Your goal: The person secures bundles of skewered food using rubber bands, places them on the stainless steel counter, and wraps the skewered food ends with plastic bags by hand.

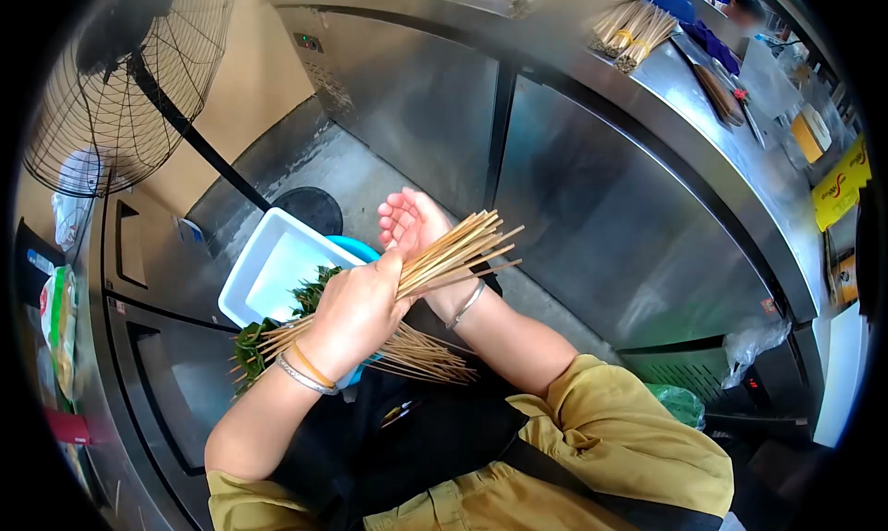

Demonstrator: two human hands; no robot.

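Observation:
My left hand (356, 309) is closed around a bundle of bamboo skewers (462, 249), whose bare ends fan out to the right. My right hand (413, 224) is just beyond it, palm turned up and fingers loosely curled, with nothing visible in it; its wrist lies behind the bundle. Below, more skewers (421, 355) lie across my lap. Dark green leaves (252, 348) are threaded on the skewers' left ends, and more leaves (314, 290) show beside my left hand. A white plastic tub (242, 281) stands at the left, with a blue basin (356, 248) partly hidden behind my hands.
A caged floor fan (129, 78) stands at upper left on a round base (310, 210). Steel cabinets (629, 216) line the far side. The counter above holds skewer bundles (638, 31) and a brown-handled knife (717, 94). Another person (743, 11) is at far upper right.

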